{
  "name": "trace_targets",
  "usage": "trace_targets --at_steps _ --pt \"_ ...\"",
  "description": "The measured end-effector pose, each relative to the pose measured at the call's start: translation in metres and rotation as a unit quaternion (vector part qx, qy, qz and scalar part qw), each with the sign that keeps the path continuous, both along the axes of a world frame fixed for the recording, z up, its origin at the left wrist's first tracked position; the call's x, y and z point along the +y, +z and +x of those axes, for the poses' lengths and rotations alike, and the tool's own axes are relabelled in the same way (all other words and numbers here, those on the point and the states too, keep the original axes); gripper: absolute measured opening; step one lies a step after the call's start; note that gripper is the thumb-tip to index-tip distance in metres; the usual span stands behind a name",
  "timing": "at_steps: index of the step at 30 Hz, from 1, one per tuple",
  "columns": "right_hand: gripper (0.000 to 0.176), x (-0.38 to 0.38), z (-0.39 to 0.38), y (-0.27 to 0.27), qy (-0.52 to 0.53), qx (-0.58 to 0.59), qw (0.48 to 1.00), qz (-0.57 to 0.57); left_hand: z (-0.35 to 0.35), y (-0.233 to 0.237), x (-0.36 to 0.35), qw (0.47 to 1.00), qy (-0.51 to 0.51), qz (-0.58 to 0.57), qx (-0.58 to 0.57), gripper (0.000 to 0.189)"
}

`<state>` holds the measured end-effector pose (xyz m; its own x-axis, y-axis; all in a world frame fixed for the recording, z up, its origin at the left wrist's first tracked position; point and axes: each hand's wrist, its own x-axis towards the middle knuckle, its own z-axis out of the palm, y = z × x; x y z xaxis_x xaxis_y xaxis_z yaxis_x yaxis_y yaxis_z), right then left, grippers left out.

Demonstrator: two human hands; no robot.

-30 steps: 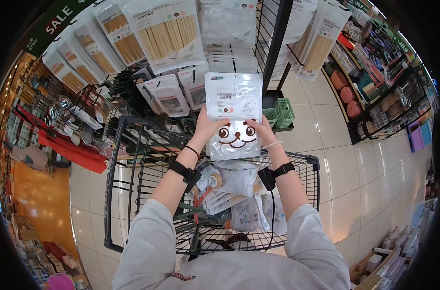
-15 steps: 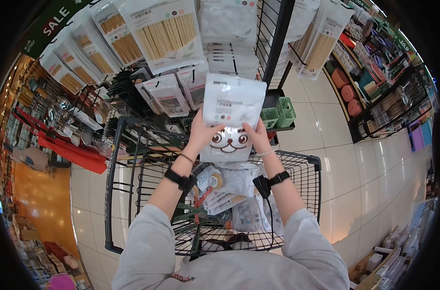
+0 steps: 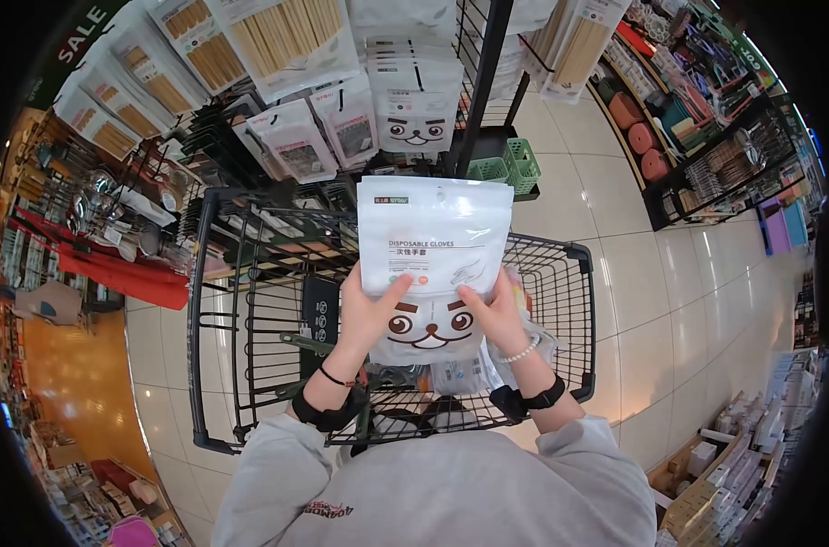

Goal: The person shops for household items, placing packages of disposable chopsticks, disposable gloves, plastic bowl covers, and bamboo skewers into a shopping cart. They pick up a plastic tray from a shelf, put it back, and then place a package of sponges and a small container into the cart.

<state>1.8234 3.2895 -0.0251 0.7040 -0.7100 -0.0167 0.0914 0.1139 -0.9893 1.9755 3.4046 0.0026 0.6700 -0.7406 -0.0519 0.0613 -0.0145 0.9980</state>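
Note:
Both hands hold a white pack of disposable gloves [image 3: 435, 219], printed with a cartoon face, upright over the cart and facing me. My left hand [image 3: 370, 305] grips its left edge, thumb across the front. On the right edge, my right hand [image 3: 498, 314] has the same grip, its thumb beside the printed face. Below the pack is a black wire shopping cart [image 3: 583, 337], with bagged goods [image 3: 460, 374] inside that are largely hidden by the pack and my arms.
Ahead is a rack with bagged chopsticks [image 3: 287, 41] and more hanging glove packs [image 3: 414, 105]. Green baskets [image 3: 522, 166] sit at the rack's foot. Shelves of goods [image 3: 724, 191] line the right side, with tiled floor [image 3: 628, 301] between. Red cloth [image 3: 127, 273] hangs at left.
The glove pack has come down and closer to me, and now hides most of the cart's contents. It no longer tilts back, so its front print reads clearly. Both hands still hold it.

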Motion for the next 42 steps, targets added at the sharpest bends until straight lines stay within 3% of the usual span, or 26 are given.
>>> trace_targets --at_steps 4,14,24,33,42 --pt "0.048 0.01 0.0 0.011 -0.021 -0.001 1.0 0.002 -0.004 0.011 0.01 0.999 0.024 -0.004 0.021 0.027" --pt "0.04 0.018 0.012 0.016 -0.028 -0.028 0.999 0.001 -0.001 0.013 0.014 0.998 0.063 -0.011 0.013 0.028" --pt "0.041 -0.056 0.071 0.001 -0.087 -0.043 0.992 -0.085 0.069 -0.001 -0.067 1.0 0.005 0.006 -0.022 0.033" --pt "0.039 -0.103 0.1 -0.008 -0.105 -0.062 0.99 -0.075 0.103 -0.015 -0.123 0.997 -0.007 -0.054 -0.057 0.034" --pt "0.037 -0.113 0.134 -0.03 -0.107 -0.097 0.989 -0.033 0.133 -0.02 -0.134 0.997 -0.017 0.014 -0.074 0.036"
